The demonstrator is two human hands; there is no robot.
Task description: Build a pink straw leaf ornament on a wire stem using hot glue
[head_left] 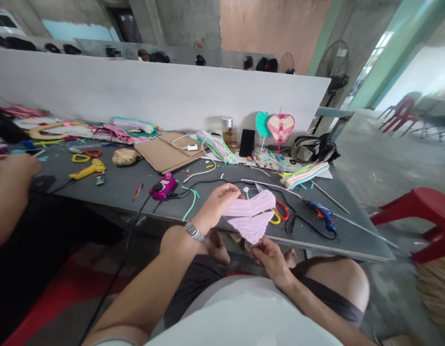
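Between my hands, over the table's front edge, is a lilac heart shape (249,228) of fuzzy pipe-cleaner strips, with a dark gap between its upper band and pointed lower part. My left hand (222,199) pinches its upper left side. At its bottom tip, my right hand (271,257) has its fingers closed on it. Scissors with red and yellow handles (283,210) lie partly hidden behind the heart. To their right rests a blue glue gun (325,216). A small white round piece (246,191) shows just above the heart.
A purple power strip (164,187) with black cables lies left of my hands. Behind are cardboard (164,151), pipe-cleaner bundles (305,174), a phone (247,142) and a pink heart on a stick (281,129). Another person's hand (18,170) is at far left, near a yellow glue gun (88,170).
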